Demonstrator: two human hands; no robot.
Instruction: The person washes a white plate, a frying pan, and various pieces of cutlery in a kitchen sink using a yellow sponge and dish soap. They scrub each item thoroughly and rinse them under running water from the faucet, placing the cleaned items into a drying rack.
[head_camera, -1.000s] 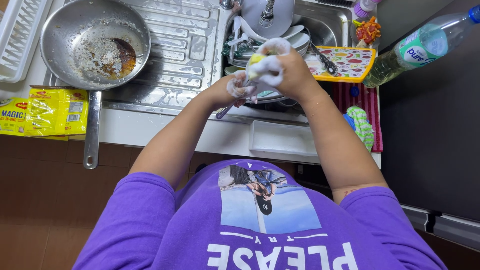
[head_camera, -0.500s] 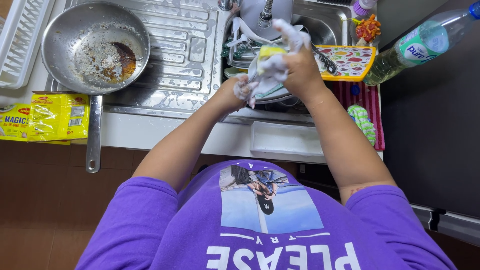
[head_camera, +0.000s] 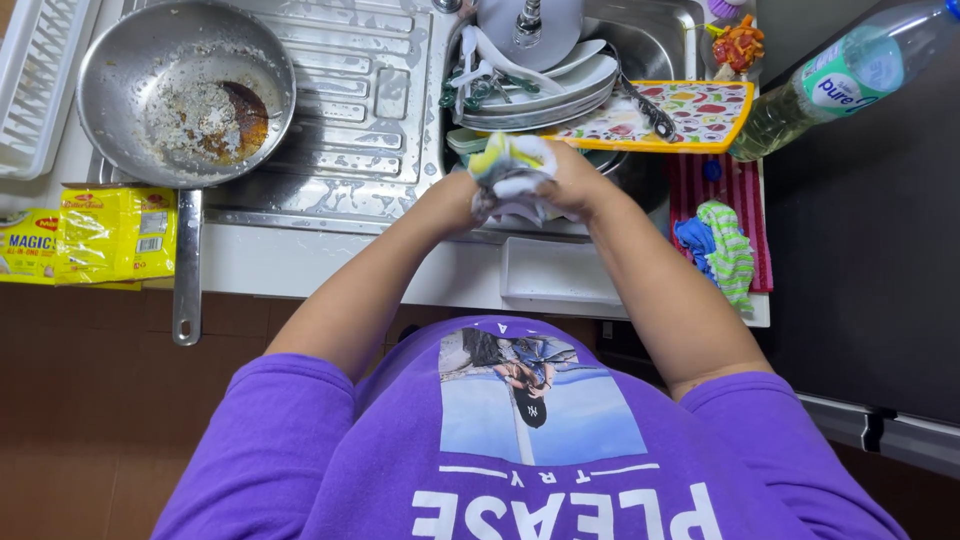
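Note:
My left hand (head_camera: 455, 203) and my right hand (head_camera: 572, 180) are pressed together over the front edge of the sink (head_camera: 655, 25). Between them is a yellow sponge (head_camera: 494, 156) thick with white foam; my right hand is shut on it. My left hand is closed around something small buried in the foam, and I cannot tell what it is. Just behind my hands, a stack of white plates (head_camera: 545, 98) and utensils sits in the sink under the tap.
A dirty steel frying pan (head_camera: 185, 95) rests on the wet drainboard (head_camera: 370, 100), handle toward me. Yellow food packets (head_camera: 115, 235) lie at the left, a white rack (head_camera: 35, 80) behind them. Right: a fruit-print cutting board (head_camera: 690, 115), a plastic bottle (head_camera: 850, 80), coloured cloths (head_camera: 722, 245).
Both hands have come down and toward me with the foamy sponge, from above the stacked plates to the sink's front edge.

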